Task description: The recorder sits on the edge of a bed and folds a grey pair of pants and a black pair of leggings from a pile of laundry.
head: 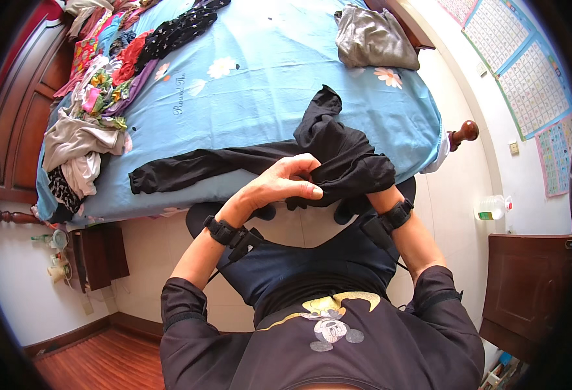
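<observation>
A long black garment [334, 139], perhaps trousers, lies partly bunched at the near edge of the bed. One narrow leg or sleeve [183, 168] with a gathered cuff stretches left across the sheet. My left hand [290, 180] is at the bunched part, its fingers curled at the fabric and their tips partly hidden; the thumb lies in front. My right hand is covered by the black cloth, with only the wrist [386, 199] showing below it, so its fingers cannot be seen. Both wrists wear black straps.
A blue flowered sheet [251, 112] covers the bed. Mixed clothes [95, 97] are heaped along its left side, and a folded grey garment [373, 39] lies at the far right. A wooden bedpost [463, 134], a plastic bottle [493, 207] and a brown cabinet [525, 287] stand rightward.
</observation>
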### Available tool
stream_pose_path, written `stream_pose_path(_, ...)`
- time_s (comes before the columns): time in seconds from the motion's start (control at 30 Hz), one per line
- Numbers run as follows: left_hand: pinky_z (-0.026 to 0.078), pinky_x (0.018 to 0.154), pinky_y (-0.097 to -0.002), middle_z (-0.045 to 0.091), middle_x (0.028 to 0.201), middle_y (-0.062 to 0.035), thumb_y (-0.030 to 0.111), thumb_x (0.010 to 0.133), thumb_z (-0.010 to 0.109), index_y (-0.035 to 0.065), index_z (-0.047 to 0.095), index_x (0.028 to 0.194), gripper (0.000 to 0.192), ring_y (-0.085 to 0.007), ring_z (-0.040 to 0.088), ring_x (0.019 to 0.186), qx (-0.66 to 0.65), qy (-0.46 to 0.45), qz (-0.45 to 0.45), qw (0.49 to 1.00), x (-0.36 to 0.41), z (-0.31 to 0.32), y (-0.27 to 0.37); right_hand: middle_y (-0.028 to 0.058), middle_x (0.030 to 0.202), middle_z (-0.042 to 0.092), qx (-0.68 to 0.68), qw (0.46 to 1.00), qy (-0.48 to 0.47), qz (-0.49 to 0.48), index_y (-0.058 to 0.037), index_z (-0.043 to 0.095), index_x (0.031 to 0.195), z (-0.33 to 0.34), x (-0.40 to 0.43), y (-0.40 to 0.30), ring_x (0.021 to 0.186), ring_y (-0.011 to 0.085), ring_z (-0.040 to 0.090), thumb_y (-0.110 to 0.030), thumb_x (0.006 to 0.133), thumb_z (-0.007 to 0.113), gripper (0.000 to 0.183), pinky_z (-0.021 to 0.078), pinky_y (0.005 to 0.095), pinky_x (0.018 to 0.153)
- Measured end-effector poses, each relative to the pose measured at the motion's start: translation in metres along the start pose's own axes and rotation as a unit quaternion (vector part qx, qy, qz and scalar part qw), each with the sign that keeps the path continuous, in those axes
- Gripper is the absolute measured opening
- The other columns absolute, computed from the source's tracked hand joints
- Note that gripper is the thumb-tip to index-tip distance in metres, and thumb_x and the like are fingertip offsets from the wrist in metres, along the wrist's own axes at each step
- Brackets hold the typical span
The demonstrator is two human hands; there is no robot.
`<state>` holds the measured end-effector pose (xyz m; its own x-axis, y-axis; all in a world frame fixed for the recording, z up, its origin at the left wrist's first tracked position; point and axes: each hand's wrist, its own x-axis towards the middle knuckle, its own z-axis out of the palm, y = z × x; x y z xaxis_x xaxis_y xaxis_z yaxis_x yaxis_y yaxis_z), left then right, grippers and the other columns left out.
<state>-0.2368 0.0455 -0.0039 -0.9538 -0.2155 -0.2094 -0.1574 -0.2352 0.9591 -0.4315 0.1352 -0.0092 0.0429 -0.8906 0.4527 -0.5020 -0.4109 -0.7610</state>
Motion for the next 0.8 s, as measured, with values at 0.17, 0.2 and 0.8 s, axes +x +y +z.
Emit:
stream_pose_path(0.17,0.038,0.065,-0.0192,0.045,0.082,0.0071,0.015,0.077,0.074,0.0052,0.058,0.093,0.025,-0.0013,0.044,0.075,-0.012,-0.051,-0.011,0.999,0.0,0.005,0.012,0.0156,0.132,0.048,0.014,1.0,0.002,-0.001,0.0006,0.037,0.137,0.001,-0.001,0.0,0.121,0.0245,0.047,-0.026,0.062,0.082,0.091,0.0363,0.0339,0.103)
stream_pose_path(0.2,0.036,0.063,-0.0204,0.04,0.08,0.0074,0.017,0.075,0.076,0.0061,0.056,0.088,0.026,-0.0013,0.041,0.073,0.035,-0.066,0.011,0.997,0.002,0.006,0.013,0.0156,0.132,0.048,0.017,1.0,0.002,-0.002,0.0006,0.037,0.137,0.001,-0.001,0.0,0.121,0.0245,0.047,-0.026,0.062,0.082,0.091,0.0362,0.0339,0.104)
stream_pose_path(0.8,0.039,0.099,-0.0328,0.037,0.141,-0.0115,0.023,0.077,0.075,0.0007,0.055,0.127,0.058,-0.019,0.043,0.121,0.269,0.064,0.08,0.958,-0.003,-0.015,0.031,0.0144,0.134,0.045,0.103,0.995,0.002,0.014,0.0002,0.033,0.139,0.017,-0.005,-0.015,0.123,0.0257,0.044,-0.021,0.066,0.081,0.09,0.034,0.0342,0.106)
